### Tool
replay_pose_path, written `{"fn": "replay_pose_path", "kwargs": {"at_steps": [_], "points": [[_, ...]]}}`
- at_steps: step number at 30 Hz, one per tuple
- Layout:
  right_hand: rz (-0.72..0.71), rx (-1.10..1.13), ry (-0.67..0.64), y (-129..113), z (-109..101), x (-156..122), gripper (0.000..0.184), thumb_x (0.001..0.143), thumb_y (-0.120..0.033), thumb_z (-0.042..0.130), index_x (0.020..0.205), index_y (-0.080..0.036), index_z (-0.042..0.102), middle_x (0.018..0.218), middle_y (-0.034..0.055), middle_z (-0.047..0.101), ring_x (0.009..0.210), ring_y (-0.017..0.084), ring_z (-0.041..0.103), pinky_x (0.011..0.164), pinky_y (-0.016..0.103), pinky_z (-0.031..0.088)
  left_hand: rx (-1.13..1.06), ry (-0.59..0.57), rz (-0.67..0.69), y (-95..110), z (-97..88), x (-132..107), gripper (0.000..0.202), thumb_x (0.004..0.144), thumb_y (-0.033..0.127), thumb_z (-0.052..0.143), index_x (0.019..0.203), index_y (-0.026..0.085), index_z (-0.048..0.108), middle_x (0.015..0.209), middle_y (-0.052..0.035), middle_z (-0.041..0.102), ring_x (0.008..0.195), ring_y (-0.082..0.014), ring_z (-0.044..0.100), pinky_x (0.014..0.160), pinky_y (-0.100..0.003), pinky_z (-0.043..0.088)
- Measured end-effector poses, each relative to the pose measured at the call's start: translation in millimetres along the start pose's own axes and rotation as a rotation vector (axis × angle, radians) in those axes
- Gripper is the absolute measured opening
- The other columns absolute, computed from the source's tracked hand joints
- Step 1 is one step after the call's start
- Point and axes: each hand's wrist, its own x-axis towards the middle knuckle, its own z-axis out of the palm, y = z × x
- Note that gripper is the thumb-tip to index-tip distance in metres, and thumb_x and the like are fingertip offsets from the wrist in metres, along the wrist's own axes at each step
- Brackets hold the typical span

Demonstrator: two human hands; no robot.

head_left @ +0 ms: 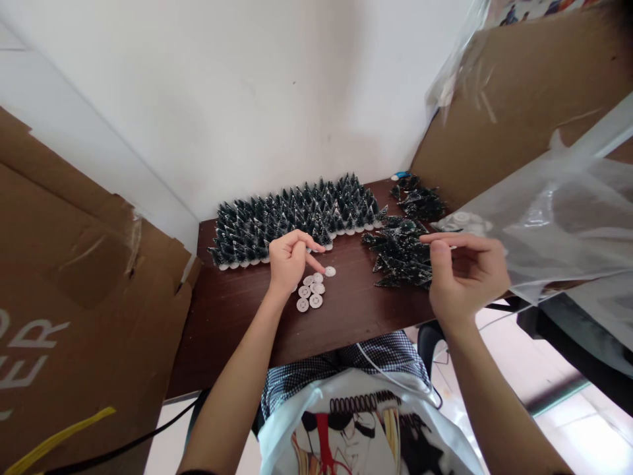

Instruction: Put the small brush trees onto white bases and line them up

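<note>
My left hand (291,258) hovers over a cluster of several small white round bases (311,293) on the dark wooden table (237,316), its index finger pointing down beside one lone white base (330,271) and the other fingers curled. My right hand (462,272) sits at the table's right edge, fingers bent and thumb meeting fingertips, next to a loose pile of small dark green bottle-brush trees (400,254). Nothing shows plainly in that pinch. Rows of upright little trees on white bases (297,218) stand along the back of the table.
A clear plastic bag (554,218) with white pieces inside hangs at the right over the table edge. Cardboard panels stand at the left (79,277) and right (519,99). A white wall is behind. A second small tree pile (418,198) lies at the back right corner.
</note>
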Motion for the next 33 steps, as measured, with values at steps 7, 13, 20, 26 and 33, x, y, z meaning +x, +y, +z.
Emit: {"fn": "replay_pose_path", "kwargs": {"at_steps": [7,13,20,26,33], "points": [[0.016,-0.015,-0.009,-3.2,-0.1,-0.4,0.007,0.09,-0.022,0.07,0.09,-0.021,0.063,0.082,0.0019,0.072,0.075,0.019,0.072,0.07,0.037,0.058,-0.022,0.002,0.074,-4.3,4.3,-0.2,0.02,0.089,0.02,0.045,0.079,0.019,0.063,0.057,0.0008,0.07,0.05,-0.0136,0.069,0.053,-0.025,0.051],[0.033,-0.015,-0.072,-7.2,0.6,-0.1,0.006,0.089,-0.019,0.069,0.088,-0.02,0.063,0.081,0.0023,0.072,0.077,0.019,0.072,0.071,0.036,0.058,-0.007,-0.128,0.214,-2.5,6.2,2.4,0.055,0.105,0.048,0.031,0.086,0.022,0.076,0.105,-0.0052,0.08,0.106,-0.0209,0.073,0.1,-0.043,0.053],[0.045,-0.038,-0.131,-5.8,-1.0,-2.0,0.005,0.087,-0.016,0.07,0.087,-0.02,0.066,0.082,0.0038,0.073,0.079,0.02,0.072,0.073,0.036,0.055,-0.076,-0.142,0.097,-4.0,0.9,3.9,0.047,0.1,0.03,0.036,0.09,0.022,0.081,0.088,-0.004,0.081,0.1,-0.0218,0.073,0.101,-0.041,0.052],[0.076,-0.038,-0.176,-6.3,-2.6,-4.2,0.006,0.087,-0.017,0.07,0.087,-0.021,0.066,0.084,0.0042,0.074,0.08,0.021,0.071,0.075,0.038,0.054,-0.087,-0.1,0.042,-2.7,-0.6,5.2,0.045,0.088,0.022,0.037,0.092,0.016,0.082,0.076,-0.0046,0.08,0.081,-0.0207,0.075,0.091,-0.038,0.056],[0.131,-0.003,-0.251,-11.6,0.6,-5.1,0.005,0.089,-0.018,0.069,0.088,-0.022,0.066,0.09,0.0039,0.074,0.086,0.021,0.071,0.078,0.037,0.054,0.218,-0.239,0.223,-2.3,-3.0,4.4,0.046,0.093,0.028,0.038,0.068,0.018,0.075,0.078,-0.0064,0.08,0.076,-0.0196,0.075,0.076,-0.034,0.058]]}}
